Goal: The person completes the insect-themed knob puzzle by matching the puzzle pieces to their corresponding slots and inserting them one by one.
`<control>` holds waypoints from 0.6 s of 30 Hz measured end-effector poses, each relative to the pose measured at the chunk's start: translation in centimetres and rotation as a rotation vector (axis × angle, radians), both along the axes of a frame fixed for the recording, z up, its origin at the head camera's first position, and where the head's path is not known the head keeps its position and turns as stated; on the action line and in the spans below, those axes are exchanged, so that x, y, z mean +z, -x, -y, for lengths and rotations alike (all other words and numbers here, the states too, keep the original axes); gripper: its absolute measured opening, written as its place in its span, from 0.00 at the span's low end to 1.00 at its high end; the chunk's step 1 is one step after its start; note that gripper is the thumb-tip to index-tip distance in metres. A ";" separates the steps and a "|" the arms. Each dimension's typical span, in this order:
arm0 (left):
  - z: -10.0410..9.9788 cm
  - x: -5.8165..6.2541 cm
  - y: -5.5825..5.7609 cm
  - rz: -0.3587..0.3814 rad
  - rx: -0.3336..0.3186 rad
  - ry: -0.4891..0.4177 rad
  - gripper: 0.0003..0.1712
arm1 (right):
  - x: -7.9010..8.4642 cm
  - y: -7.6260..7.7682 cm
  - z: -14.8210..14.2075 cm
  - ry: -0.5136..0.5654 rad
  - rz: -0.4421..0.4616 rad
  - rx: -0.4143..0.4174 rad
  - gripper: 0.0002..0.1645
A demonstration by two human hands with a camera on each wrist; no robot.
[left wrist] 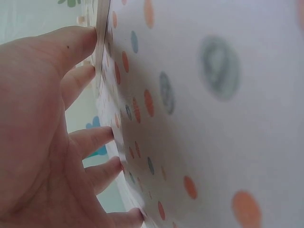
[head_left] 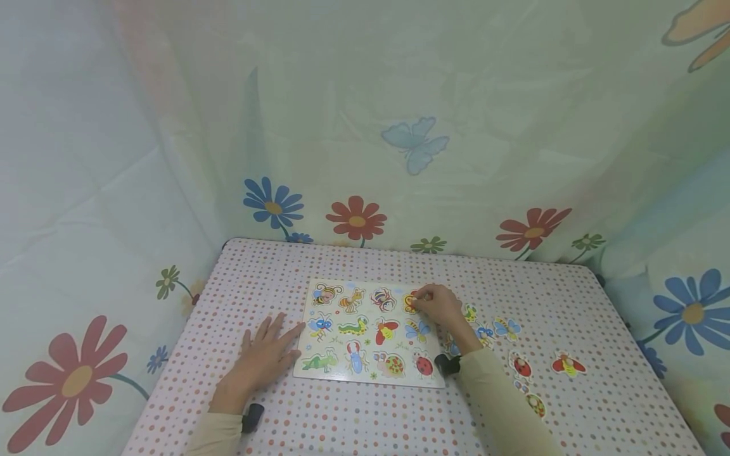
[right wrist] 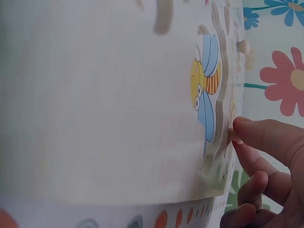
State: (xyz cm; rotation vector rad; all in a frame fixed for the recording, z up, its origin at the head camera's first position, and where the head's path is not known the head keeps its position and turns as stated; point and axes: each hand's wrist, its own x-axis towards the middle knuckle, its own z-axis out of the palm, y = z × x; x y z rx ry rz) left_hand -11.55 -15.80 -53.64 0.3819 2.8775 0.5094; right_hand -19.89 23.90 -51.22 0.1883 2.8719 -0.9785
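Observation:
A wooden insect puzzle board (head_left: pixel 333 376) lies flat on the dotted table. At its top right corner, my right hand (head_left: pixel 441 309) pinches a small red and yellow puzzle piece (head_left: pixel 409 301), partly hidden by the fingers. In the right wrist view, thumb and forefinger hold its small wooden knob (right wrist: pixel 233 135) close to the board's surface. Spread out beside the board's left edge, my left hand (head_left: pixel 262 360) has its fingertips on the cloth, and its thumb touches the board's edge (left wrist: pixel 100 42).
Loose pieces lie right of the board: a dragonfly (head_left: pixel 507 328), a ladybug (head_left: pixel 521 366), a red-winged bug (head_left: pixel 569 365), a snail (head_left: pixel 535 404) and others partly behind my right arm. A printed curtain (head_left: pixel 342 158) hangs behind the table (head_left: pixel 274 266).

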 end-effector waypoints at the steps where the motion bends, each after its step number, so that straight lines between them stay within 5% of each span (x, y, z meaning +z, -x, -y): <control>1: 0.0 0.0 0.0 -0.001 0.000 0.000 0.33 | 0.0 0.0 0.0 0.002 0.003 -0.002 0.15; 11: 0.0 0.0 0.0 0.002 -0.001 0.002 0.33 | 0.9 -0.2 0.0 0.045 -0.008 -0.021 0.15; 18: 0.0 0.0 0.1 0.003 -0.006 0.005 0.33 | 2.3 -1.0 -0.2 0.059 -0.077 0.041 0.14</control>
